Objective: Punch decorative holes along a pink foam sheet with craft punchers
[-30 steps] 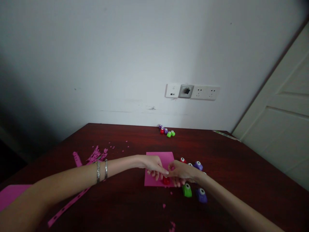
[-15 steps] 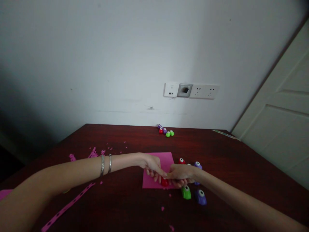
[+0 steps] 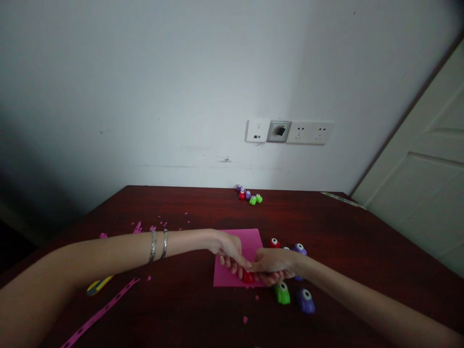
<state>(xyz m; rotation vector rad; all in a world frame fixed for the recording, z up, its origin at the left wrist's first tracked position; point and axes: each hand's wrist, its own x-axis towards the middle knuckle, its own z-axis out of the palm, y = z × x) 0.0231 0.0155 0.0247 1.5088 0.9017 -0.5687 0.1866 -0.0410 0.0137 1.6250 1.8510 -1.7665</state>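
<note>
A sheet of pink paper (image 3: 226, 275) lies on the dark red table. At its front edge sits a red craft punch (image 3: 248, 277), partly covered by my fingers. My left hand (image 3: 231, 251) comes in from the left, its thumb pressed on top of the punch and its fingers curled beside it. From the right, my right hand (image 3: 272, 263) also has its thumb on the punch, the two thumbs meeting there. Close by my right hand stand a green punch (image 3: 282, 293), a purple punch (image 3: 306, 300), another purple punch (image 3: 300, 248) and a red punch (image 3: 274, 242).
Several small punches (image 3: 248, 195) stand near the wall. A punched pink strip (image 3: 101, 311) and a yellow cutter (image 3: 99, 285) lie at the left, with pink scraps (image 3: 137, 228) behind my left forearm. A flat patterned strip (image 3: 342, 199) rests at the far right edge.
The view has shifted slightly, and more of the yellow cutter shows below my left forearm. Both hands stay on the red punch at the paper's front edge.
</note>
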